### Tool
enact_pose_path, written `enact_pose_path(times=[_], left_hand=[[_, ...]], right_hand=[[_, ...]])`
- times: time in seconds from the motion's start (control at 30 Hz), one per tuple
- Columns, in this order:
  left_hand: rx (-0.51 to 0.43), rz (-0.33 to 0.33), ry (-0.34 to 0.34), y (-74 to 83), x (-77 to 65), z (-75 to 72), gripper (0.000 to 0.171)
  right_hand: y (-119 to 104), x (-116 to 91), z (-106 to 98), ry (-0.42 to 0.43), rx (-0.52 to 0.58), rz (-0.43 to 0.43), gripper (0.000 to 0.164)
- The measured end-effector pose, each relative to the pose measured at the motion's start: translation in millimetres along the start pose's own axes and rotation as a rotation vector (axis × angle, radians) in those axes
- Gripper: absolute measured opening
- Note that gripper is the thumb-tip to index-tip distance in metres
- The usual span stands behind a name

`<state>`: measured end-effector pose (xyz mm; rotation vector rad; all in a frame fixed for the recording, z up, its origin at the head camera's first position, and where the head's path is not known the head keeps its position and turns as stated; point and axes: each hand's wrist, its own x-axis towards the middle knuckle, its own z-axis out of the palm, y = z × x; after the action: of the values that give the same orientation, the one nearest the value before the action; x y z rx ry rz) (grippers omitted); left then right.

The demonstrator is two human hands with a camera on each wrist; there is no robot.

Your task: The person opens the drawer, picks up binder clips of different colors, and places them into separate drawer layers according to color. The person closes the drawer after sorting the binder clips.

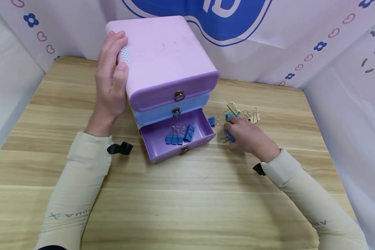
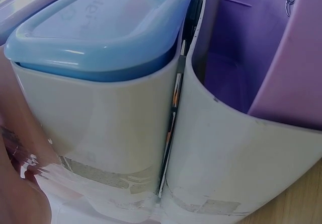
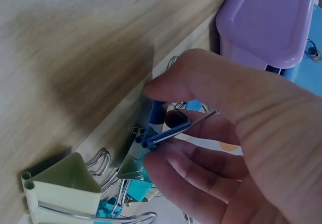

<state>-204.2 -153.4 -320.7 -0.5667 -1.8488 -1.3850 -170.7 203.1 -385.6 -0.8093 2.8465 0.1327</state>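
Note:
My left hand [image 1: 110, 74] lies against the left side of a small drawer cabinet [image 1: 165, 48] with a pink top, fingertips at its upper edge. The bottom purple drawer [image 1: 156, 147] is pulled out, and blue binder clips [image 1: 174, 139] lie inside it. Right of the drawer, my right hand [image 1: 248, 137] pinches a blue binder clip [image 3: 158, 114] between thumb and fingers, low over the table. Beside that hand lie a teal binder clip [image 1: 231, 116], pale yellow binder clips [image 1: 233, 108] and another blue binder clip [image 1: 211, 121].
The cabinet's upper purple drawer [image 1: 153, 93] and blue drawer [image 1: 156, 116] are closed, each with a ring pull. The wooden table [image 1: 181, 208] extends in front. A printed white cloth [image 1: 262, 59] hangs behind.

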Motion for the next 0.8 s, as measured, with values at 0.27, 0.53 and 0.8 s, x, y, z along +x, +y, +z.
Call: enact_pose_path(times=[0.27,0.53,0.8], left_hand=[[-0.031,-0.031,0.005,2.1,0.6,3.1,0.061],[-0.015,-0.021,0.006,2.7,1.2,2.1,0.061],[-0.018,-0.024,0.016,2.8,1.2,0.0,0.061]], right_hand=[[0.9,-1.5,1.8,-0.045,-0.043,0.028,0.052],[-0.2,-4.3,5.5,0.023,-0.069,0.045,0.042],[-2.4,-3.4,2.5,0.102,0.016,0.032,0.039]])
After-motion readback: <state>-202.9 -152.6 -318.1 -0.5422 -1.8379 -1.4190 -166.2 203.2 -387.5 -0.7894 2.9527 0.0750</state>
